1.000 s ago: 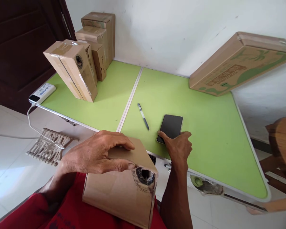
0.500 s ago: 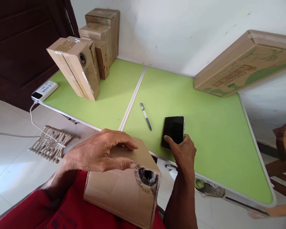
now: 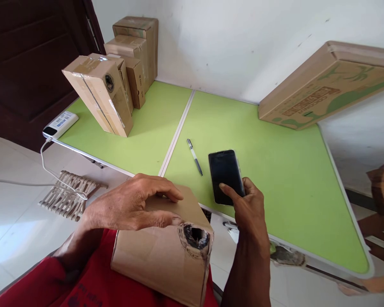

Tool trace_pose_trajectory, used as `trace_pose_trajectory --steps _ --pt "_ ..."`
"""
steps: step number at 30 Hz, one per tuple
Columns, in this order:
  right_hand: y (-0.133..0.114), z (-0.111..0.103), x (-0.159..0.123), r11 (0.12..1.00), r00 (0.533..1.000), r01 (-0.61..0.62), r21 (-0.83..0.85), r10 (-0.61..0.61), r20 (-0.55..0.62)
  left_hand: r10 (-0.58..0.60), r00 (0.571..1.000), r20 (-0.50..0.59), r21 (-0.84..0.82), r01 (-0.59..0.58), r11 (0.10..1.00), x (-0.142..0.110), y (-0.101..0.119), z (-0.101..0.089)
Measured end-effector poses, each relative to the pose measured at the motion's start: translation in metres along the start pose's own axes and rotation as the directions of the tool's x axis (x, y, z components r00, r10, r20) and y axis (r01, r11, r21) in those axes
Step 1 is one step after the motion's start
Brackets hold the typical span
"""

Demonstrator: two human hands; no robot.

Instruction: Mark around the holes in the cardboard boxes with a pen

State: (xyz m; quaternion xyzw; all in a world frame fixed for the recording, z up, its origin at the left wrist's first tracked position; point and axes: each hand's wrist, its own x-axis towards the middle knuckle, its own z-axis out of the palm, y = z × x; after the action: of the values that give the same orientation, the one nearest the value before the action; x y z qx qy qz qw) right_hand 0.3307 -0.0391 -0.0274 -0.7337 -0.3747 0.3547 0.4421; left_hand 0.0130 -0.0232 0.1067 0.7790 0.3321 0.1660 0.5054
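A cardboard box (image 3: 156,256) rests on my lap, with a round, dark-edged hole cut near its upper right corner. My left hand (image 3: 137,202) grips its upper edge, thumb on the near face and fingers over the top. In my right hand (image 3: 248,200) is a smartphone (image 3: 224,172) with a dark screen and a clear case, its thumb lying across the lower part of the screen. The phone is tilted over the green table top. Just left of it lies a pen (image 3: 195,157).
On the green table (image 3: 275,170), a cardboard box with a hole (image 3: 96,94) and several others stand back left. A white power bank (image 3: 60,123) with a cable sits at the left edge. A large printed carton (image 3: 326,94) leans at back right. A slatted stool (image 3: 64,194) is on the floor.
My right hand has picked the phone up off the table and tilted it, bringing it slightly left and nearer. My left hand keeps its hold on the box.
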Motion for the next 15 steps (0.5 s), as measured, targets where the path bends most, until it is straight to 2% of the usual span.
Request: trace_pose_trajectory --steps 2,7,11,13,15 --pt "-0.006 0.004 0.002 0.994 1.000 0.005 0.112 -0.006 0.008 -0.017 1.000 -0.006 -0.008 0.017 1.000 0.000 0.000 0.000" --pt "-0.024 0.010 -0.002 0.930 0.992 -0.075 0.360 0.031 0.126 -0.067 0.998 -0.006 0.029 0.068 0.997 -0.005 -0.001 0.000" --pt "-0.031 0.003 -0.020 0.763 0.990 -0.112 0.637 0.028 0.141 -0.067 0.997 -0.028 0.079 0.069 0.994 -0.008 -0.002 0.001" --pt "-0.034 -0.003 -0.026 0.690 0.986 -0.094 0.717 -0.037 0.165 -0.065 0.997 -0.027 0.090 0.068 0.994 -0.008 -0.003 0.001" --pt "-0.038 -0.006 -0.030 0.667 0.968 -0.089 0.739 -0.117 0.223 -0.072 0.997 -0.020 0.086 0.073 0.994 -0.008 -0.003 0.002"
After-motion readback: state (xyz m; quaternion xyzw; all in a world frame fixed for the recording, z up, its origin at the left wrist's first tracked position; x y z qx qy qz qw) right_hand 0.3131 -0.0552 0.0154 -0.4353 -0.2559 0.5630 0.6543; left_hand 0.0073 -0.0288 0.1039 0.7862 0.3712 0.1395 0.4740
